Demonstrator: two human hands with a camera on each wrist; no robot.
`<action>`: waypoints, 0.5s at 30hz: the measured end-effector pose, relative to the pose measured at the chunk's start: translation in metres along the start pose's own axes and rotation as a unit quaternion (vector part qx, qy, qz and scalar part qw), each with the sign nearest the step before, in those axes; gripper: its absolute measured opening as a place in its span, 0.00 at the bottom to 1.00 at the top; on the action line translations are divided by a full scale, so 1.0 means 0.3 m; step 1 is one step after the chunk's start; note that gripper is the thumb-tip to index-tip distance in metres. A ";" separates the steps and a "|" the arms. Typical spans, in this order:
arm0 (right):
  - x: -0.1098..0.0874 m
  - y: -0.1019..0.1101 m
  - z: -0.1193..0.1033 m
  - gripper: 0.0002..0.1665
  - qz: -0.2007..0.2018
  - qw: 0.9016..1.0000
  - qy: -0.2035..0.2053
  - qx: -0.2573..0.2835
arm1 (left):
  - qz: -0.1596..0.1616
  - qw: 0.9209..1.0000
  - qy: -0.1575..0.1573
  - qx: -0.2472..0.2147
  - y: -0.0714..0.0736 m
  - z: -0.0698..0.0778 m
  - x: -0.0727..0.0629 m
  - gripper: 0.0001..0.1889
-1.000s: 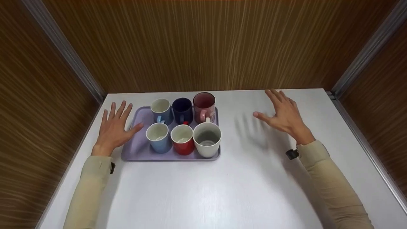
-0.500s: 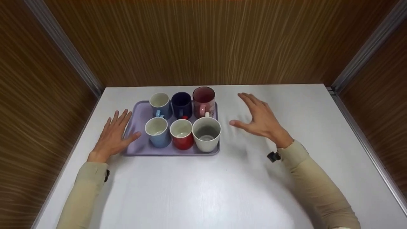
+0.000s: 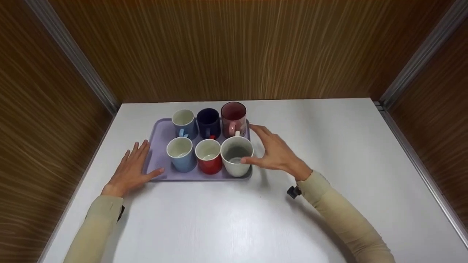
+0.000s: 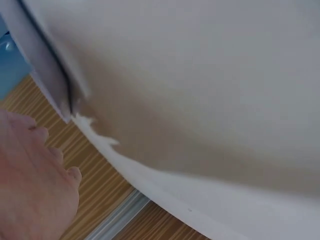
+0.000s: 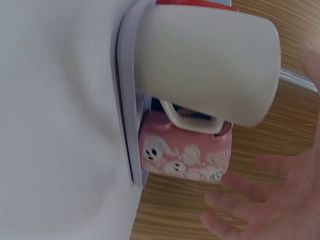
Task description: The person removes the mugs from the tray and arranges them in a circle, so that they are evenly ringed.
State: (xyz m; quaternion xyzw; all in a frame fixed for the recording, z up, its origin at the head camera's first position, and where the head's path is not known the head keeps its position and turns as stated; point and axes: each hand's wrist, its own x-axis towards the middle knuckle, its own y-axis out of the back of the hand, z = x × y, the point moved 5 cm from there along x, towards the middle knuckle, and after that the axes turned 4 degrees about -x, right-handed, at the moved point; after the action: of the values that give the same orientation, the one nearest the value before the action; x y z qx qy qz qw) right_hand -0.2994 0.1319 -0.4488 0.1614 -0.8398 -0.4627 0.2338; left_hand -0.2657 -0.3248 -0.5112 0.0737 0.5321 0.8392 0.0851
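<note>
Left of centre in the head view, we see a lilac tray (image 3: 161, 135) on the white table (image 3: 219, 219), bearing six mugs (image 3: 208, 124) in two rows crowded toward its right side. Near the middle of the frame, the person's right hand (image 3: 274, 151) has thumb and fingers spread wide and holds nothing; its thumb crosses in front of the white mug (image 3: 235, 169) at the tray's lower right corner, though the right wrist view shows us a gap between the two. The fingers reach toward the pink mug (image 3: 239, 124) at the tray's upper right, and we cannot tell whether any of them brushes it. The left hand (image 3: 131, 173), at the tray's lower left, has its fingers extended and thumb out, gripping nothing; whether it touches the tray, we cannot say. The main risk, as we judge it, is a knock: the white mug's handle points back, close by the pink mug's, so shifting either could catch the other. The red mug (image 3: 210, 164), just beside the white one, could be nudged too. If the tray were raised unevenly, we think its right-heavy load could make it tilt, and mugs might slide or topple.
</note>
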 end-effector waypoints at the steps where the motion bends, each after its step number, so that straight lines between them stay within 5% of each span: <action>1: 0.001 -0.015 -0.004 0.69 -0.005 1.000 -0.004 0.008 | -0.003 1.000 0.002 -0.002 -0.004 -0.001 -0.003 0.61; 8: 0.014 -0.091 -0.040 0.70 -0.019 0.995 0.016 0.096 | -0.038 0.999 0.008 0.021 -0.040 0.000 -0.013 0.63; 15: 0.020 -0.118 -0.058 0.60 -0.005 0.991 0.035 0.132 | -0.044 0.998 0.001 0.037 -0.060 -0.003 -0.011 0.65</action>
State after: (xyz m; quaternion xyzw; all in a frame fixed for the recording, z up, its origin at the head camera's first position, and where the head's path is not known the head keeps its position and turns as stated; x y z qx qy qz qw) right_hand -0.2932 0.0983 -0.4695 0.2113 -0.8837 -0.3435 0.2373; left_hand -0.2614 -0.3188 -0.5279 0.0530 0.5655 0.8145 0.1186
